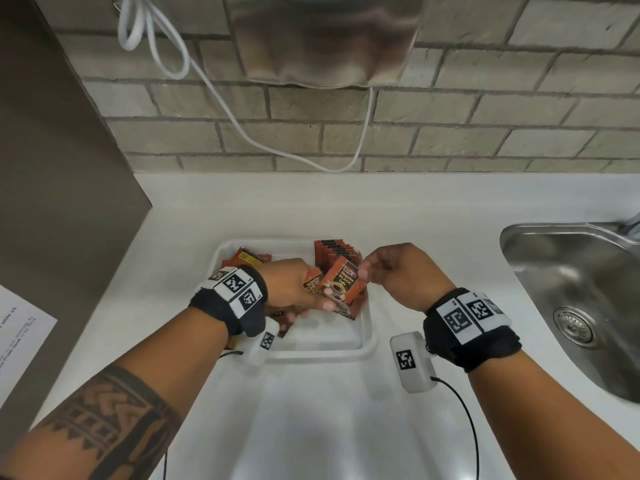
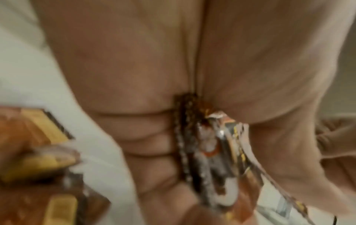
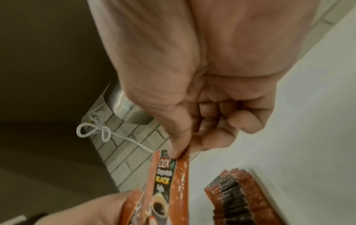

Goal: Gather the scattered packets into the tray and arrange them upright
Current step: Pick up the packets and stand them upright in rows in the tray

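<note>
Left wrist view blurred, packets (image 2: 210, 153) half-hidden behind left hand (image 2: 154, 76).

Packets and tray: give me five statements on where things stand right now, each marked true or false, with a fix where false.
1. The left hand holds a bunch of packets over the tray. True.
2. The right hand is idle and holds nothing. False: its grip pinches the top corner of the black coffee packet.
3. A row of packets stands upright at the tray's far right corner. True.
4. The tray sits inside the sink. False: it sits on the white counter, left of the sink.
5. Every packet in the tray is upright. False: loose packets lie jumbled at its far left.
</note>
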